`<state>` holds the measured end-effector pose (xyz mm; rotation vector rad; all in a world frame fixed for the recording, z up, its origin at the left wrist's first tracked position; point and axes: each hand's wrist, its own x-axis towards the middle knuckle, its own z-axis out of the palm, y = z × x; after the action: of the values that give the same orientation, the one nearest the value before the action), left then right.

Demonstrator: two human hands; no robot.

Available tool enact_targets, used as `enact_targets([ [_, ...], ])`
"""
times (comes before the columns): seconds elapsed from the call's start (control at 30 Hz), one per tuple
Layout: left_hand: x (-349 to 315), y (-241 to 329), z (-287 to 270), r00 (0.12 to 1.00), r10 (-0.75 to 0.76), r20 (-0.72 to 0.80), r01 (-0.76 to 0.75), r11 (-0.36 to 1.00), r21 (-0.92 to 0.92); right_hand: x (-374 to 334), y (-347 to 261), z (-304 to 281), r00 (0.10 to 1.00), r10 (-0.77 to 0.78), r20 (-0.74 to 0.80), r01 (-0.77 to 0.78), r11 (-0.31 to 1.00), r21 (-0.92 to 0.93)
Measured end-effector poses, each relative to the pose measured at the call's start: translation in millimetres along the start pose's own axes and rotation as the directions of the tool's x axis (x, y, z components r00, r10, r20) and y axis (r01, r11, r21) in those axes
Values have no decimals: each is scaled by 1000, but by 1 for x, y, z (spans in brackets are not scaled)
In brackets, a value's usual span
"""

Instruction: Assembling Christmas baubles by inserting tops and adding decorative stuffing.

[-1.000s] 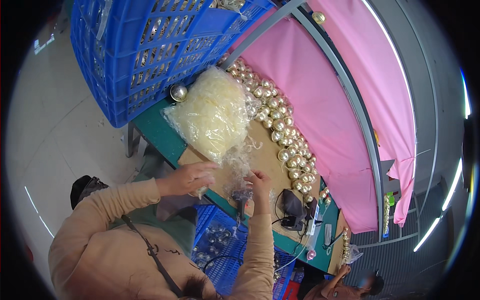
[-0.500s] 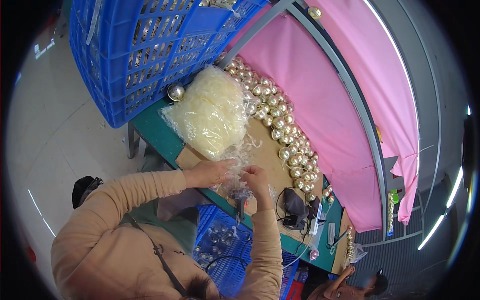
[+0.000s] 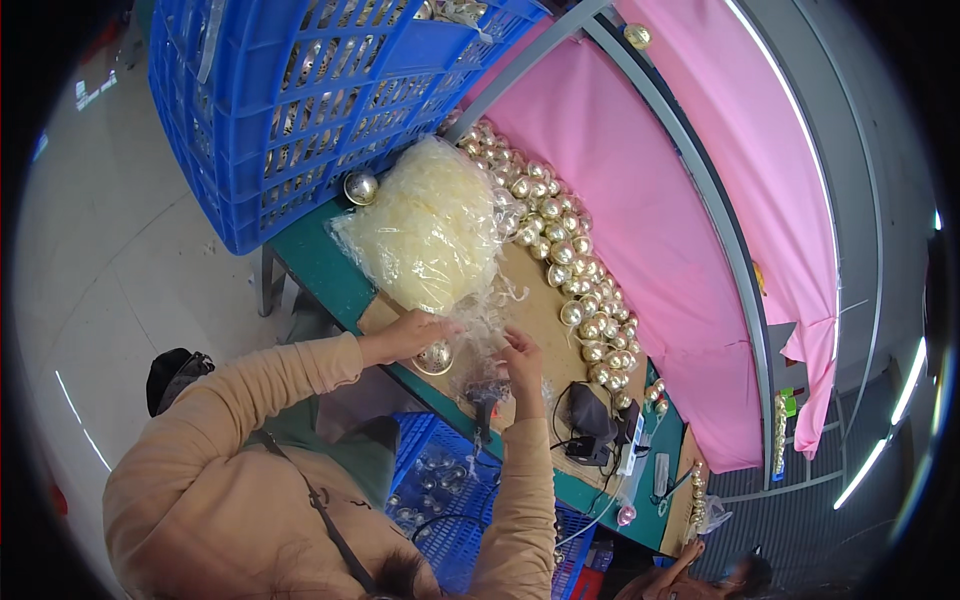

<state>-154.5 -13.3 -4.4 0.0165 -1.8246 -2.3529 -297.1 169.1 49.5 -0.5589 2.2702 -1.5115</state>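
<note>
My left hand (image 3: pixel 408 336) is closed on a shiny pale-gold ball (image 3: pixel 434 358), which shows below its fingers near the table's front edge. My right hand (image 3: pixel 523 362) is a short way to the right, fingers bent together; whatever is in them is too small to make out. Between the hands lies a tangle of clear plastic strands (image 3: pixel 484 328). Just behind, a big clear bag (image 3: pixel 425 230) full of pale yellow material rests on the table. A dark tool (image 3: pixel 486 396) stands at the table edge below my right hand.
Many gold balls (image 3: pixel 560 252) are heaped along a pink cloth (image 3: pixel 640 220). A tall blue crate (image 3: pixel 240 130) rises at the back left. Black adapters (image 3: pixel 590 415) and cables are at the right. A blue basket (image 3: pixel 425 440) sits below the table; another person's hand (image 3: pixel 692 550) is at far right.
The gold ball has come into view below my left hand, which has moved slightly up. My right hand's fingers have shifted right, away from my left hand.
</note>
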Motion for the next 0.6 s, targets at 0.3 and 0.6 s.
enact_targets([
  [0.3, -42, 38, -5, 999, -31, 16, 34, 923, -383, -58, -27, 50, 969, -144, -201, 182, 966, 183],
  [0.6, -72, 40, 3, 997, -47, 64, 69, 908, -413, -100, -23, 95, 982, -163, -95, 189, 861, 473],
])
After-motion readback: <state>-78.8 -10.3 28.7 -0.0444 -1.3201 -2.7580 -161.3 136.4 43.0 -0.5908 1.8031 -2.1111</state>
